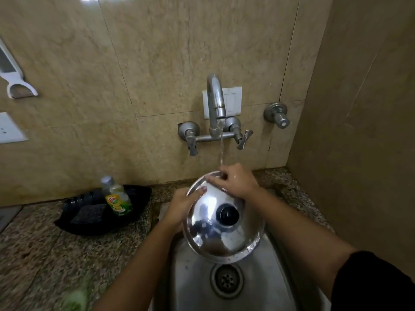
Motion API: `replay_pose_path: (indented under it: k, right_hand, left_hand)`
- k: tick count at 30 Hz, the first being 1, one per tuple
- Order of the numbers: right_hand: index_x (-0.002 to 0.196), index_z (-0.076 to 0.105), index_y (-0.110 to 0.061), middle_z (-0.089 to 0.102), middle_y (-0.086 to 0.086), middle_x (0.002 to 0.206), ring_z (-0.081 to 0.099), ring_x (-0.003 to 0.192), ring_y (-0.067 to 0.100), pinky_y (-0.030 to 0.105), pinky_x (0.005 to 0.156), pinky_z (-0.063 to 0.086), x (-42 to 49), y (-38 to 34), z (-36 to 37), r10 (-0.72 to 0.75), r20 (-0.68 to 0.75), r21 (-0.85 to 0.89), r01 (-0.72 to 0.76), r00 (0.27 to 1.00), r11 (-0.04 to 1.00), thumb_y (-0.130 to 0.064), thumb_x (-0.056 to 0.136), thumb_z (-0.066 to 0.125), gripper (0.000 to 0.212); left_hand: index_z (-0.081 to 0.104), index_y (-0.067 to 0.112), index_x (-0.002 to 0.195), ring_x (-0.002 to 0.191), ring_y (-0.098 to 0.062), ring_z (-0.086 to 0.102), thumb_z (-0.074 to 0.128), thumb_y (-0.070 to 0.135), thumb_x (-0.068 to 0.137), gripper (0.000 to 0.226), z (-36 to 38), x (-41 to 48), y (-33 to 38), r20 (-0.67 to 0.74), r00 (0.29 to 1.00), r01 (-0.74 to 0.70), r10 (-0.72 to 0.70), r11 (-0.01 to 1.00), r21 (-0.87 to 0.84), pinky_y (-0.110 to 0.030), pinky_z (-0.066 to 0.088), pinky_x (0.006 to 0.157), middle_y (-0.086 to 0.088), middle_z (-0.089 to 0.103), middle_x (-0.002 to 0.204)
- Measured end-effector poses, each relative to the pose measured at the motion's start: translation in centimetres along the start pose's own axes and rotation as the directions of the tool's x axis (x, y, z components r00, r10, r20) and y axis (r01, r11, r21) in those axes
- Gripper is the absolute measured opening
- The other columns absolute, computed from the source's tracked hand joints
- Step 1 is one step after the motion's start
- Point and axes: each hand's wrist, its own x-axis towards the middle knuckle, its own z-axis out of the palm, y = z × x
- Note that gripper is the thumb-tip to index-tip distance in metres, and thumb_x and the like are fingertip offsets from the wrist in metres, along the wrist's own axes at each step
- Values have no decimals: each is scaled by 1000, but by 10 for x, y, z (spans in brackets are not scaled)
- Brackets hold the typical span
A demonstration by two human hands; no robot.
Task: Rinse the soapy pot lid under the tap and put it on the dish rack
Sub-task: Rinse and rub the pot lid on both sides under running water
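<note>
Starting at the far left, a white holder (13, 70) hangs on the tiled wall, and below it a white socket plate (10, 129) sits at the frame's edge. On the speckled stone counter (38, 248) lies a black tray (134, 196) holding a dark scrub pad (88, 213) and a green and yellow dish soap bottle (118, 198) that leans against its far side. Just right of the tray, the left hand (179, 209) grips the left edge of the pot lid (222, 218), thumb curled over the top face, the other fingers hidden behind. The steel lid is held tilted over the steel sink (186, 286), its black knob (227, 213) facing the camera and the drain (226, 280) below its near rim. A chrome tap (215, 104) on the wall runs a thin stream (221, 149) down onto the lid's far rim. There the right hand (235, 180) rests with fingers bent and pressed on the wet rim, beside where the water lands. Further right, a separate wall valve (277, 114) sticks out of the tiles.
</note>
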Motion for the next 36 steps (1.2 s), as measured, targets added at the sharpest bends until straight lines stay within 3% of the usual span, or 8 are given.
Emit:
replay_pose_path:
  k: [2,7,11,14,19,24,30,36]
  right_hand:
    - [76,64,-20,65,-5,69,58,62,12,29,58,45,1,-3,2,-99,-33,-65,97,995,993,-68,80,53,49]
    - [75,64,-19,64,-4,66,60,63,11,33,60,51,-5,24,-2,227,-307,214,-165,924,963,-63,84,52,47]
    - [74,63,-21,65,-4,67,60,62,10,29,60,49,-5,6,-6,54,-156,52,-47,986,998,-64,81,52,46]
    - [73,61,-20,61,-6,65,56,61,9,28,57,45,-4,-4,-7,-77,-147,-46,71,986,996,-60,83,56,41]
    - [81,64,-21,66,-3,71,63,67,14,31,61,52,-8,20,-18,225,-332,190,-169,916,967,-63,88,46,46]
    - [69,55,-23,62,-5,65,58,61,13,31,60,51,-8,-2,-7,-38,-191,-107,17,981,994,-62,83,53,41]
    - [76,62,-18,64,-1,68,60,65,16,33,60,48,-6,21,-10,225,-292,99,-205,930,974,-72,80,45,57]
    - [75,65,-21,66,-4,69,61,66,11,34,64,52,-7,5,1,34,-104,42,-29,994,999,-74,73,53,55]
  left_hand:
    - [72,-3,83,70,-22,67,66,27,86,30,4,0,5,-58,996,-58,61,997,53,-32,52,66,-18,73,79]
    - [70,9,82,71,-20,69,63,28,89,22,9,-9,-4,-247,967,13,-59,983,-185,-34,56,68,-7,73,77]
    - [71,-2,85,77,-29,68,73,27,81,29,3,6,9,-15,1000,20,-19,997,80,-38,53,71,-22,74,84]
    - [67,-9,77,67,-23,62,69,28,85,37,8,7,14,-91,991,-88,95,993,81,-35,49,64,-28,70,79]
    - [63,1,77,73,-30,60,66,38,85,38,5,7,9,-195,981,-8,12,1000,21,-43,51,70,-22,65,78]
    - [67,-8,77,68,-32,61,71,29,82,38,15,9,23,-40,999,-25,28,996,85,-37,48,64,-33,68,82]
    - [70,6,87,75,-27,70,66,25,87,19,8,-2,4,-140,980,98,-139,959,-266,-31,57,64,-12,74,81]
    - [67,4,71,69,-27,56,67,29,85,28,4,6,8,-23,1000,-14,14,1000,13,-30,45,60,-17,64,73]
